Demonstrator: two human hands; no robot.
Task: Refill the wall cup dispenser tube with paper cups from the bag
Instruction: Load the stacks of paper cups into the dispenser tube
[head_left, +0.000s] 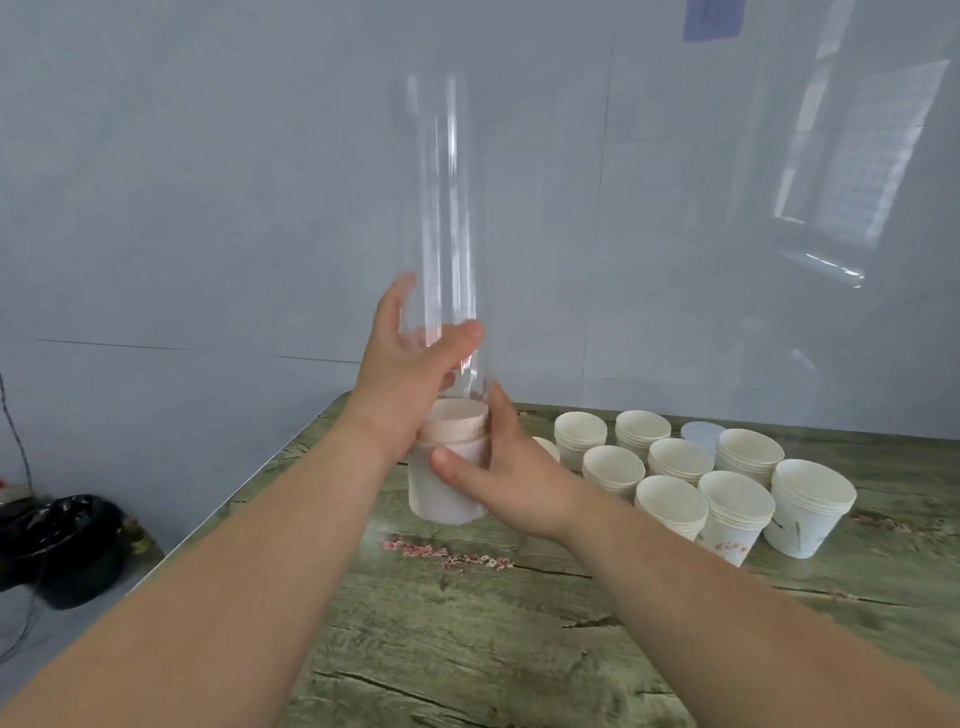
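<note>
While the clear dispenser tube (447, 218) stands upright on its pale base (448, 486) at the table's (519, 649) far left, keep it vertical. Left hand (410, 374) wraps the tube's lower end; right hand (511, 480) grips the base. Paper cup stacks (670, 467) wait just right; steady both before loading.

The clear tube (445, 208) blurs out at its top with the rim indistinct, the left hand (415, 374) hides part of its base (441, 493), and a far lid-like disc (702, 434) sits half hidden behind cup stacks (675, 467).
</note>
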